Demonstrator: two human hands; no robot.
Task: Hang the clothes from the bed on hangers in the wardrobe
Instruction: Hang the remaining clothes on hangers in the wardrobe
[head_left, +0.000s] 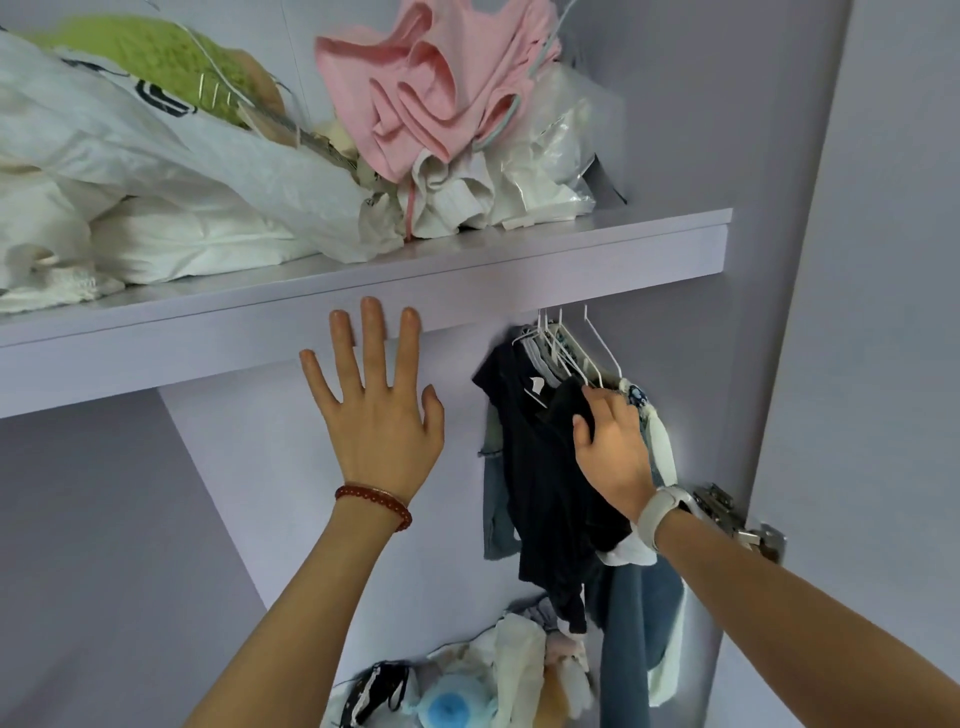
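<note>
Head view, lilac wardrobe (779, 130), cluttered shelf (467, 275)

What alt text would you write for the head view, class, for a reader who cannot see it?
Inside a lilac wardrobe, the right hand grips a black garment hanging among white wire hangers, while the left hand is spread open with its fingertips over the shelf edge. The shelf above holds a pink garment, white bags and bedding.

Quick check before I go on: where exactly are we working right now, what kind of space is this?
Most likely inside a bedroom wardrobe: clothes on white wire hangers, a shelf piled with bagged linen and a pink garment, and a door hinge on the right side.
</note>
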